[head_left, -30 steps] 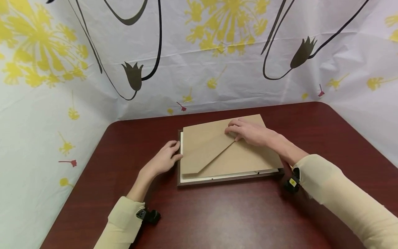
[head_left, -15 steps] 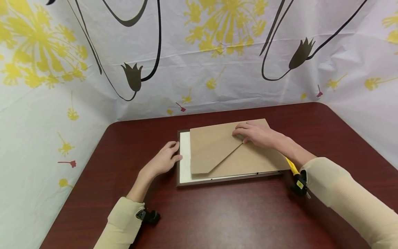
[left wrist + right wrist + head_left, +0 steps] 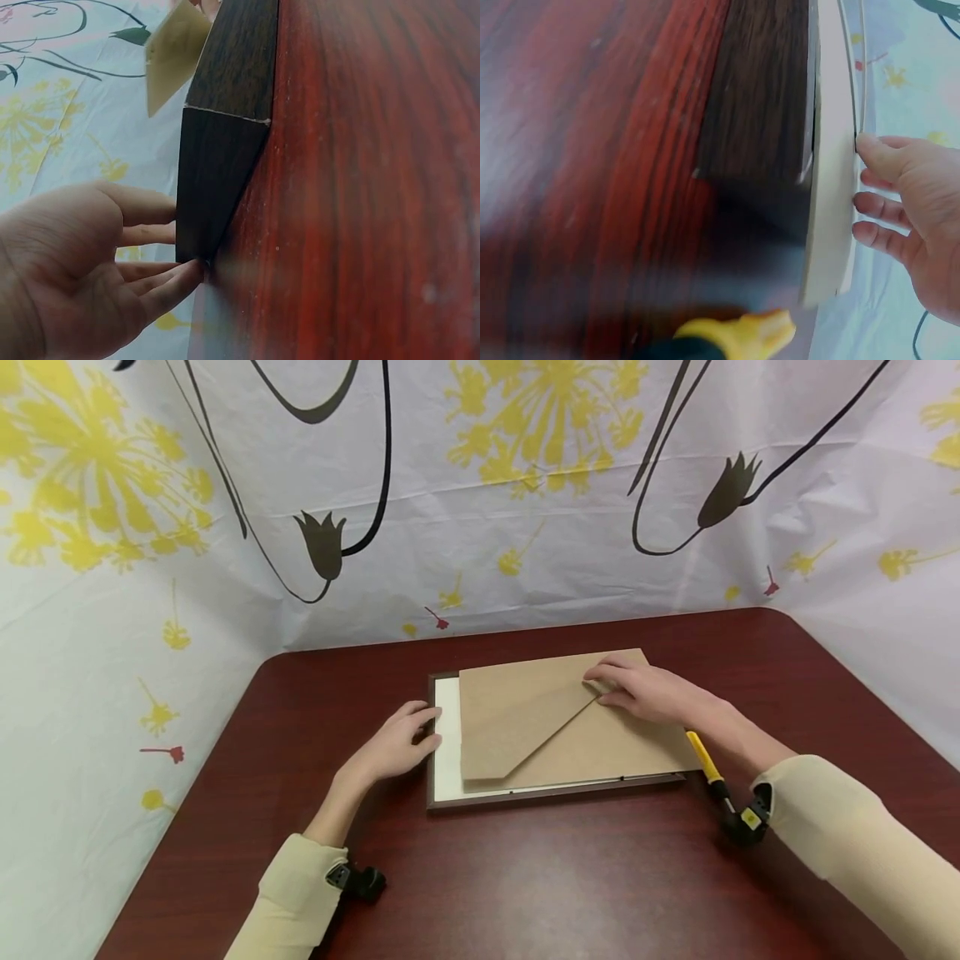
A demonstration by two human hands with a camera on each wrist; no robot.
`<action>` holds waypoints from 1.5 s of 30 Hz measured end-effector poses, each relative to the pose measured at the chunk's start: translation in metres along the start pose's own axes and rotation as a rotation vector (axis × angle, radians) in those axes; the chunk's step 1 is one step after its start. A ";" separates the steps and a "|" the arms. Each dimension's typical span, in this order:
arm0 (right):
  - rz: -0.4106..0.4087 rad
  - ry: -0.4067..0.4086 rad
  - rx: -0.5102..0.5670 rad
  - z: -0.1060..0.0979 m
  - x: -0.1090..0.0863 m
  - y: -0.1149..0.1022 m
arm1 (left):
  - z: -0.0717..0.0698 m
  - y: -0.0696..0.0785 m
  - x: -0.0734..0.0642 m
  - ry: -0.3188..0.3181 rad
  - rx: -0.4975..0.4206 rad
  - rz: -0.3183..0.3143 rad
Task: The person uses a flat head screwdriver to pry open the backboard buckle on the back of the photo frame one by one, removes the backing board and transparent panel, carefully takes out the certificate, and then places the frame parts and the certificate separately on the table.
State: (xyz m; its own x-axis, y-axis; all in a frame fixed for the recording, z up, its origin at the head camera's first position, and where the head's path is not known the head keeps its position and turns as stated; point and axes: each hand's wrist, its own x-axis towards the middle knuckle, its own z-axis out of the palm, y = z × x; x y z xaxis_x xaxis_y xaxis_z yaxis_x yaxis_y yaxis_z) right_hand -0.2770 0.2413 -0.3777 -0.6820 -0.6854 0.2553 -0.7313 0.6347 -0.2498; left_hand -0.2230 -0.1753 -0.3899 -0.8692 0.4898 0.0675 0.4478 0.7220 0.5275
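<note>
A dark brown picture frame (image 3: 555, 796) lies face down on the table, with a white sheet (image 3: 448, 739) showing along its left side. Over it sits a tan backing board (image 3: 645, 743), shifted right so its right end overhangs the frame. A slanted stand flap (image 3: 517, 718) lies across the board. My right hand (image 3: 645, 689) pinches the flap's edge between thumb and fingers. At the frame's left side my left hand (image 3: 393, 743) touches the edge with relaxed, fairly straight fingers; the left wrist view shows fingertips (image 3: 191, 271) at the frame's corner.
A yellow-handled tool (image 3: 703, 756) with a dark collar lies right of the frame, partly behind the right wrist's camera (image 3: 750, 817). The dark red table (image 3: 525, 877) meets a flower-patterned sheet (image 3: 480, 568) at the back and sides.
The backing board has slid right and slightly toward me, baring the white sheet at left. My right hand has moved right along the flap's edge. The left hand has stayed nearly still.
</note>
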 end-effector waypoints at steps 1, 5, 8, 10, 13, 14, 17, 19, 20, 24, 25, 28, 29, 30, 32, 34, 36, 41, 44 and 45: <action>0.025 -0.002 0.004 -0.002 -0.004 0.001 | 0.000 0.000 0.000 0.000 0.001 0.001; 0.122 0.000 0.003 -0.008 -0.018 0.003 | 0.001 0.000 0.001 -0.010 0.010 -0.013; 0.183 0.015 0.001 -0.012 -0.028 0.004 | 0.002 -0.001 0.000 -0.020 0.017 -0.025; 0.227 0.026 -0.002 -0.014 -0.034 0.006 | 0.002 -0.001 0.000 -0.023 0.019 -0.029; 0.295 0.028 -0.004 -0.017 -0.042 0.008 | 0.003 -0.002 0.000 -0.023 0.019 -0.029; 0.320 0.027 -0.001 -0.018 -0.044 0.008 | 0.003 -0.002 0.000 -0.023 0.018 -0.029; 0.382 0.016 0.020 -0.019 -0.049 0.010 | 0.003 -0.001 0.000 -0.029 0.016 -0.038; 0.404 0.012 0.043 -0.019 -0.052 0.012 | 0.003 0.000 0.000 -0.036 0.012 -0.046; 0.418 0.004 0.062 -0.019 -0.053 0.013 | 0.003 0.000 0.000 -0.039 0.012 -0.046; 0.479 -0.036 0.139 -0.017 -0.058 0.017 | 0.003 0.002 0.000 -0.048 0.010 -0.055; 0.500 -0.047 0.159 -0.016 -0.059 0.017 | 0.003 0.001 0.000 -0.050 0.010 -0.058; 0.535 -0.063 0.207 -0.014 -0.060 0.018 | 0.003 0.001 0.001 -0.055 0.010 -0.067; 0.543 -0.064 0.220 -0.013 -0.060 0.017 | 0.002 0.001 0.000 -0.055 0.012 -0.066; 0.548 -0.065 0.232 -0.011 -0.060 0.017 | 0.002 0.001 0.000 -0.056 0.013 -0.066; 0.552 -0.061 0.260 -0.010 -0.061 0.017 | 0.002 0.001 0.000 -0.059 0.011 -0.068; 0.554 -0.057 0.286 -0.008 -0.061 0.017 | 0.002 0.001 0.000 -0.058 0.011 -0.066; 0.562 -0.053 0.310 -0.007 -0.061 0.018 | 0.001 0.001 -0.001 -0.060 0.003 -0.072; 0.599 -0.036 0.420 -0.007 -0.063 0.020 | 0.002 0.003 -0.001 -0.069 0.005 -0.073; 0.633 -0.009 0.532 -0.010 -0.064 0.021 | 0.002 0.003 -0.001 -0.072 0.005 -0.072; 0.636 0.003 0.572 -0.011 -0.065 0.021 | 0.002 0.003 -0.001 -0.072 0.002 -0.075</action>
State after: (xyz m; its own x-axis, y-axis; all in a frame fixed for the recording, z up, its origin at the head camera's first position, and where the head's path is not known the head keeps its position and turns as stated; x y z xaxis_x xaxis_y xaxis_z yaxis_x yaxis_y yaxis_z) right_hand -0.2480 0.3027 -0.3895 -0.9618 -0.2581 -0.0912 -0.0925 0.6199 -0.7792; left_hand -0.2201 -0.1723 -0.3902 -0.8828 0.4687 -0.0333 0.3829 0.7585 0.5273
